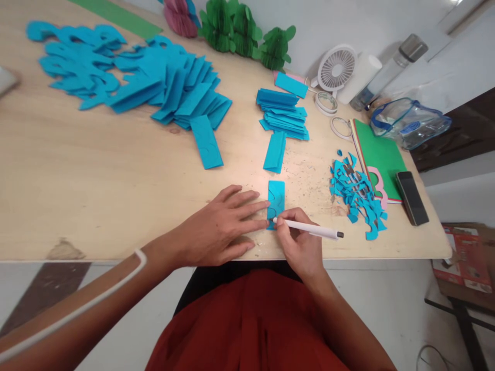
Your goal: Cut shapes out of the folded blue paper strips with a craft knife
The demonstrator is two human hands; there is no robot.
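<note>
A small blue paper piece [276, 191] lies upright in front of me on the wooden table, with curved lines drawn on it. My left hand [228, 226] lies flat with its fingers spread, two fingertips touching the paper's left edge. Pinched in my right hand [299, 245] is a white pen [309, 227], its tip at the paper's lower part. Just beyond lies a folded blue paper piece [275, 152], below a stack of blue folded papers [284, 116]. Another blue piece with a drawn curve [207, 141] rests farther left.
Blue cut-out shapes [77, 62] and folded papers [181, 85] heap at the back left. Blue scraps [356, 188] lie right, beside a green sheet [381, 154] and a phone [412, 198]. A small fan [336, 68], tape rolls [326, 103] and green paper decorations [237, 28] stand behind.
</note>
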